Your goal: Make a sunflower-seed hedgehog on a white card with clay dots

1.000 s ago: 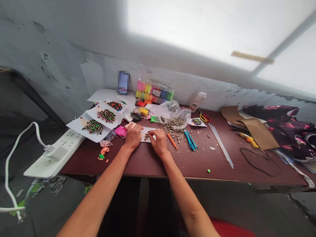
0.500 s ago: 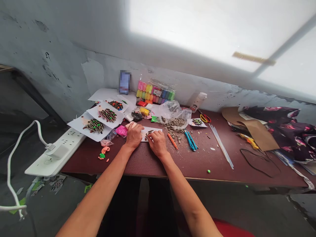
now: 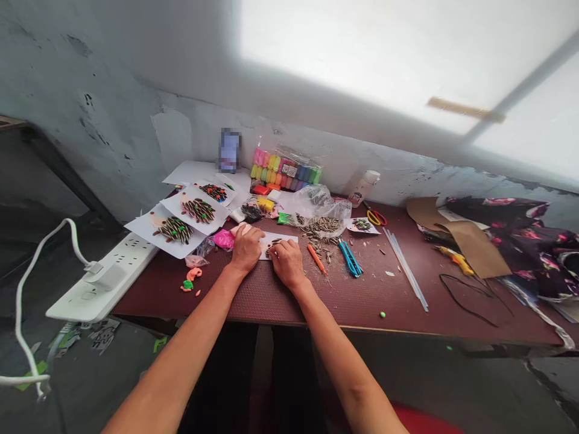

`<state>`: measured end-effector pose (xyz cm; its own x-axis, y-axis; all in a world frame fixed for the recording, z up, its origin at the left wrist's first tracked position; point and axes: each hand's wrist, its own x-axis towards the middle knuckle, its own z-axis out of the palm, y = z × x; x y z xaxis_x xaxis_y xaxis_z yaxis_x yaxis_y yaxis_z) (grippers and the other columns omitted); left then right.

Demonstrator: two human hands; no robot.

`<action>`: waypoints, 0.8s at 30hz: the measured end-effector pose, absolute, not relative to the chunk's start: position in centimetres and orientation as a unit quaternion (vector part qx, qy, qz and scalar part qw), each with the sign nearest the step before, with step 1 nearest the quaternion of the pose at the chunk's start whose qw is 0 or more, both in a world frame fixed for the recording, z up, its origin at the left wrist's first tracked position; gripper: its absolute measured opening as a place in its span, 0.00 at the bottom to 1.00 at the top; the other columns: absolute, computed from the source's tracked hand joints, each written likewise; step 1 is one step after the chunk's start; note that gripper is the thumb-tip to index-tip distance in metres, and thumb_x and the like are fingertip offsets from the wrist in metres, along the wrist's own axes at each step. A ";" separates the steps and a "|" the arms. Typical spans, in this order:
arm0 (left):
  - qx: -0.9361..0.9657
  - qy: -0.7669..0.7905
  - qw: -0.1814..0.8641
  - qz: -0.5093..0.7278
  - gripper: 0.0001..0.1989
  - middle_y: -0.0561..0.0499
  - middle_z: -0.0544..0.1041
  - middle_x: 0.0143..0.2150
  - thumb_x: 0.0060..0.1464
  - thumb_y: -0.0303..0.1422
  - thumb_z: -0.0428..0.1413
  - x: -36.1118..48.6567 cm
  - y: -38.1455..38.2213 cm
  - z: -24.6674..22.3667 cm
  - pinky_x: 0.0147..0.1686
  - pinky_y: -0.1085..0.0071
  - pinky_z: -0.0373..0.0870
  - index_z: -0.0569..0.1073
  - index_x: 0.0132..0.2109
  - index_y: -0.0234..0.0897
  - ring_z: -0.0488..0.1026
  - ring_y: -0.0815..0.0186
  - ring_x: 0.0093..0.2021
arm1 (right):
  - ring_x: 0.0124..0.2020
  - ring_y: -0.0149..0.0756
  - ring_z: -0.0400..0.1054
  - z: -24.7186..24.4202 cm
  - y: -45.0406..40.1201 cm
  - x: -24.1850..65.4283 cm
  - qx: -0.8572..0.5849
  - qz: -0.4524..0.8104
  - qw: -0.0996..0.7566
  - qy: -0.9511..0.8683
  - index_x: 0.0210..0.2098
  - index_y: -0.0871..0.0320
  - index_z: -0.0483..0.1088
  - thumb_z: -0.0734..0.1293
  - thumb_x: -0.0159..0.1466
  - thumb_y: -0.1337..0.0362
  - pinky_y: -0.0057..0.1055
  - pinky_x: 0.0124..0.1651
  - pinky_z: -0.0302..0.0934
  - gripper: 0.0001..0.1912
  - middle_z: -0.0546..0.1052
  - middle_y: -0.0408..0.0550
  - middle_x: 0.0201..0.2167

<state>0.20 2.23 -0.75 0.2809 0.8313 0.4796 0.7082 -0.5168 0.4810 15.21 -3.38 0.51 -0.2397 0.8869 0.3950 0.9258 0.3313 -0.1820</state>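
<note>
A small white card point(image 3: 289, 237) with brown pieces on it lies on the table before me. My left hand point(image 3: 246, 249) grips the card's left edge, its fingers bent over it. Over the card's lower part is my right hand point(image 3: 287, 261), thumb and fingers pinched together at the brown pieces; whatever is between the fingertips is too small and hidden to make out. Just right of it lie an orange pen-shaped tool point(image 3: 317, 259) and a blue utility knife point(image 3: 350, 258). Sunflower seeds point(image 3: 322, 226) are heaped behind them, partly under a clear plastic bag point(image 3: 316, 199).
Cards with seed-covered hedgehog shapes point(image 3: 175, 230) overlap at the left, by a white power strip point(image 3: 85, 301). Packs of coloured clay point(image 3: 284, 172) lean on the wall near a white bottle point(image 3: 364, 188). Scissors point(image 3: 375, 216), clear glue sticks point(image 3: 407, 271) and a yellow glue gun point(image 3: 459, 260) lie rightward.
The right hand's fingers have shifted very slightly over the card. The left hand stays on the card's edge, and the view has moved a touch.
</note>
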 end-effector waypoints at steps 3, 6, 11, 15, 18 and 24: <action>0.796 0.485 0.086 0.353 0.19 0.46 0.82 0.42 0.50 0.18 0.44 0.2 2.2 -0.7 0.67 0.51 0.56 0.77 0.39 0.38 0.77 0.58 0.46 | 0.40 0.41 0.63 0.5 -3.3 15.2 -0.573 -0.050 0.214 -0.789 0.35 0.56 0.75 0.64 0.71 0.65 0.35 0.43 0.53 0.10 0.77 0.50 0.34; 0.797 0.485 0.087 0.350 0.19 0.46 0.82 0.42 0.50 0.18 0.44 0.1 2.3 -0.7 0.66 0.51 0.56 0.77 0.39 0.38 0.77 0.58 0.45 | 0.40 0.42 0.63 0.5 -3.3 15.2 -0.572 -0.060 0.204 -0.793 0.35 0.57 0.75 0.63 0.72 0.65 0.36 0.43 0.53 0.11 0.77 0.51 0.34; 0.798 0.484 0.088 0.348 0.20 0.46 0.82 0.42 0.50 0.18 0.44 0.1 2.4 -0.9 0.67 0.50 0.56 0.77 0.40 0.39 0.77 0.58 0.46 | 0.40 0.42 0.63 0.5 -3.3 15.0 -0.571 -0.077 0.190 -0.795 0.35 0.57 0.75 0.63 0.72 0.66 0.36 0.43 0.52 0.11 0.77 0.51 0.34; 0.797 0.485 0.085 0.350 0.19 0.46 0.82 0.42 0.50 0.18 0.45 0.2 2.4 -1.0 0.67 0.50 0.56 0.77 0.39 0.38 0.77 0.58 0.46 | 0.39 0.42 0.62 0.5 -3.3 14.9 -0.571 -0.090 0.189 -0.794 0.34 0.57 0.74 0.63 0.72 0.67 0.36 0.42 0.52 0.11 0.77 0.51 0.33; 0.796 0.485 0.085 0.351 0.19 0.46 0.82 0.42 0.50 0.18 0.44 0.2 2.4 -1.0 0.66 0.51 0.56 0.77 0.39 0.38 0.77 0.58 0.46 | 0.39 0.42 0.63 0.4 -3.4 15.0 -0.567 -0.085 0.200 -0.795 0.34 0.57 0.74 0.63 0.71 0.67 0.36 0.42 0.52 0.10 0.76 0.51 0.33; 0.796 0.486 0.084 0.349 0.19 0.45 0.82 0.42 0.51 0.19 0.44 0.2 2.4 -1.0 0.66 0.50 0.56 0.77 0.41 0.37 0.77 0.57 0.46 | 0.40 0.42 0.64 0.3 -3.5 15.4 -0.556 -0.075 0.269 -0.783 0.36 0.56 0.74 0.66 0.67 0.66 0.36 0.44 0.54 0.04 0.76 0.49 0.35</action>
